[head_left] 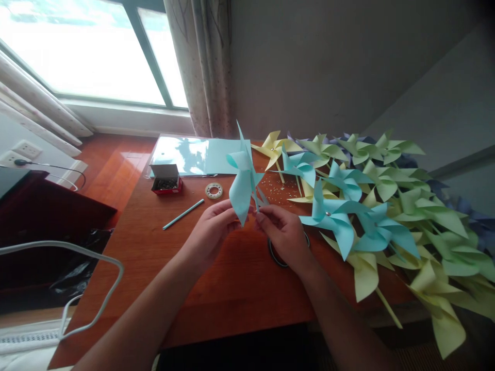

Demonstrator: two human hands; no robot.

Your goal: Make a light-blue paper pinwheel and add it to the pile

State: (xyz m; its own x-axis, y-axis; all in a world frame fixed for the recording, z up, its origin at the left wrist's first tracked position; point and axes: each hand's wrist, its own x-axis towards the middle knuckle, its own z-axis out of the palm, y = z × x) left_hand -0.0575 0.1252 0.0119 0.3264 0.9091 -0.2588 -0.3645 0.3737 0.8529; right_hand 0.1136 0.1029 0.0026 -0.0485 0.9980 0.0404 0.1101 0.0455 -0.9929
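A light blue paper pinwheel [242,180] stands upright, seen nearly edge-on, between my two hands above the table. My right hand [281,230] pinches its thin stick with thumb and fingers. My left hand [215,230] has its fingers curled at the pinwheel's lower blade, which partly hides the fingertips. Scissors [275,257] lie on the table under my right hand, with their handles partly covered. To the left rest a loose blue paper stick [183,214], a roll of clear tape [214,191] and an open red box [167,184] of small metal pieces.
Yellow, green, blue and purple pinwheels [382,226] crowd the table's right side. Blue paper sheets in a clear sleeve [185,154] lie at the back. Small paper scraps [278,192] are scattered near the scissors. A white cable-like loop [116,265] stands at the left edge.
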